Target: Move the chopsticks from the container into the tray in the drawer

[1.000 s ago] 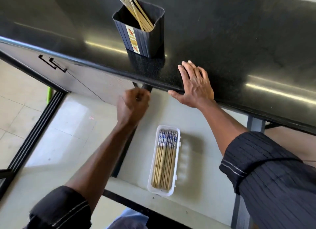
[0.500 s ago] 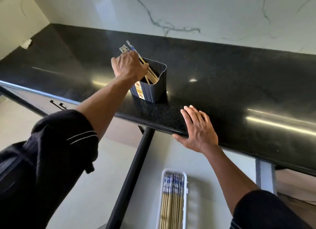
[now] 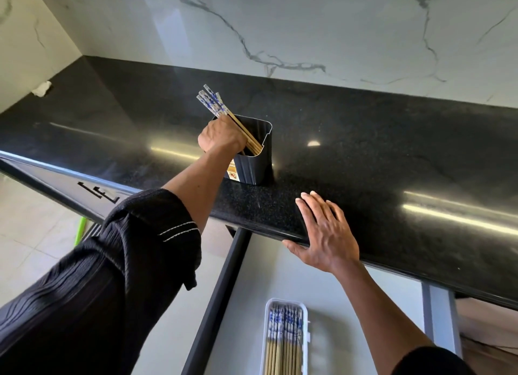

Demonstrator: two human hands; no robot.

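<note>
A dark ribbed container (image 3: pixel 252 164) stands on the black counter near its front edge. Several bamboo chopsticks (image 3: pixel 213 102) with blue-and-white tops lean out of it to the upper left. My left hand (image 3: pixel 220 136) is at the container's mouth, its fingers closed around the chopstick shafts. My right hand (image 3: pixel 326 234) lies flat on the counter's front edge, fingers spread, holding nothing. Below, in the open drawer, a white tray (image 3: pixel 305 315) holds several chopsticks (image 3: pixel 284 344) lying lengthwise; its lower end is cut off by the frame.
The black counter (image 3: pixel 392 156) runs under a white marbled wall (image 3: pixel 280 24). The drawer's pale floor (image 3: pixel 350 304) lies right of a black rail (image 3: pixel 218 296). A cabinet front with black handles (image 3: pixel 98 192) is at the left. A metal leg (image 3: pixel 441 315) stands at the right.
My left hand rose from the drawer's edge to the container and closed on the chopsticks. The view tilted upward. My right hand stayed on the counter edge.
</note>
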